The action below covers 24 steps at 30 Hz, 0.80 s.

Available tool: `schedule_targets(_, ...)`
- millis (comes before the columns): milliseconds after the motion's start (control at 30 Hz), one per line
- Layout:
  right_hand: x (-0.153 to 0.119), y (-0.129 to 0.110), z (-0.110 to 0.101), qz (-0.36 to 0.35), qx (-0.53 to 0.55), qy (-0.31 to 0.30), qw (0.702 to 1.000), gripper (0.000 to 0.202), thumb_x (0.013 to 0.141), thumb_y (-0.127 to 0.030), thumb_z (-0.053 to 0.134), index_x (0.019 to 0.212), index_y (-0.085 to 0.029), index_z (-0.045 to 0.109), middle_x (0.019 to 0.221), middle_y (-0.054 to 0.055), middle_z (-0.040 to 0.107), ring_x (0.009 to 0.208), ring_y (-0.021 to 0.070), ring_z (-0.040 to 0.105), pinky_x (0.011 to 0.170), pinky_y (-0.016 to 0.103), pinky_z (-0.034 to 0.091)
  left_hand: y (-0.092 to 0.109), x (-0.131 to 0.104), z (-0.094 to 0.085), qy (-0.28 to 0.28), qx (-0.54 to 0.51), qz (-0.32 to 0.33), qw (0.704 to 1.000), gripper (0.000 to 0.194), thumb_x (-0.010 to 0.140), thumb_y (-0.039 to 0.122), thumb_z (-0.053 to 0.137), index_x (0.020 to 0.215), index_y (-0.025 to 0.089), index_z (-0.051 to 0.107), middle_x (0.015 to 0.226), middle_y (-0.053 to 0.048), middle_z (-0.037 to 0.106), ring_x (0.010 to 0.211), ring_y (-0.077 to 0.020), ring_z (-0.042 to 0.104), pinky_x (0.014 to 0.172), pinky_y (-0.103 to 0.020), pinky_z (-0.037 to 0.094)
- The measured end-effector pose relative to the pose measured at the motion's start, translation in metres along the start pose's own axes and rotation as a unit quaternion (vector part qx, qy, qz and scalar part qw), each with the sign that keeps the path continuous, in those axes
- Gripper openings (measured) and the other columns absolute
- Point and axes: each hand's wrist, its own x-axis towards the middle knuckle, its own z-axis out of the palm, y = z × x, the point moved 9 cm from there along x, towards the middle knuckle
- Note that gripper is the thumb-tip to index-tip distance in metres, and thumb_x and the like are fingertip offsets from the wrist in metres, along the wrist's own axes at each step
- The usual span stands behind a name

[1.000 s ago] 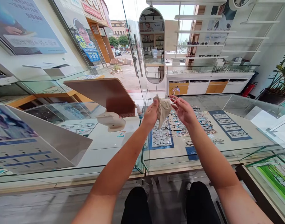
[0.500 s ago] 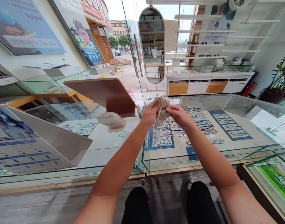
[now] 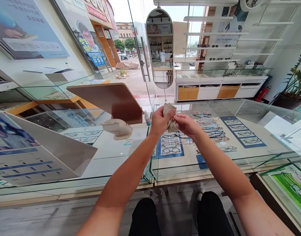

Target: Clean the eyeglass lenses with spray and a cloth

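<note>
Cloth and glasses meet between two hands

Above the glass counter (image 3: 175,167), the left hand (image 3: 160,121) is closed around a beige cloth (image 3: 168,107), thumb on top, apparently pressing it against a pair of glasses (image 3: 174,127). The right hand (image 3: 187,124) has its fingertips drawn together at the glasses' near side, seemingly steadying the thin frame; the exact contact is partly hidden. One round lens shows below the fingers.

Rows of frames lie on blue-edged display cards (image 3: 171,144), probably so that each can be seen separately. A small spray bottle (image 3: 147,118) stands just beside the brown panel (image 3: 108,98), within easy reach; its label is too small to read.

A blue-and-red mark (image 3: 128,142) resembles a Z. The wall poster (image 3: 37,24) bears Chinese characters, and the red shop sign (image 3: 97,11) outside is too blurred to read surely.
</note>
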Motion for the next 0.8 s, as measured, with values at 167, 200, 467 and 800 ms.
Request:
schedule_targets(167,-0.003,0.003,0.012,-0.010,-0.031,-0.020,0.999,0.055,0.065,-0.065,0.106,0.082,-0.020,0.079,0.076,0.001,0.070,0.071,0.0150,0.060,0.067,0.030,0.046,0.000,0.001,-0.011,0.052,0.007,0.011,0.999,0.063,0.091,0.072,0.089,0.069,0.022,0.058,0.063,0.004,0.051,0.063,-0.0123,0.048,0.062,-0.029,0.039)
schedule_targets(200,-0.003,0.002,0.012,-0.016,-0.037,-0.015,0.999,0.056,0.064,-0.066,0.106,0.082,-0.020,0.080,0.077,0.001,0.070,0.072,0.0150,0.060,0.068,0.030,0.046,-0.005,0.003,-0.012,0.046,-0.012,-0.011,0.999,0.064,0.094,0.074,0.085,0.069,0.022,0.057,0.061,0.004,0.051,0.064,-0.0131,0.051,0.064,-0.029,0.041)
schedule_targets(467,-0.004,-0.023,-0.018,-0.090,-0.010,0.108,0.990,0.059,0.055,-0.064,0.109,0.081,-0.022,0.075,0.075,-0.003,0.066,0.067,0.0121,0.050,0.065,0.028,0.043,-0.024,0.015,0.008,-0.062,-0.230,-0.164,0.957,0.045,0.106,0.065,0.075,0.108,0.019,0.078,0.107,-0.011,0.086,0.121,-0.0315,0.078,0.103,-0.043,0.063)
schedule_targets(800,-0.005,-0.031,-0.026,-0.102,-0.026,0.124,0.987,0.058,0.056,-0.066,0.107,0.080,-0.024,0.074,0.077,0.000,0.068,0.070,0.0150,0.054,0.066,0.030,0.047,-0.022,0.015,-0.007,-0.123,-0.195,-0.223,0.947,0.058,0.093,0.072,0.080,0.113,0.018,0.080,0.113,-0.016,0.086,0.111,-0.0344,0.083,0.089,-0.043,0.067)
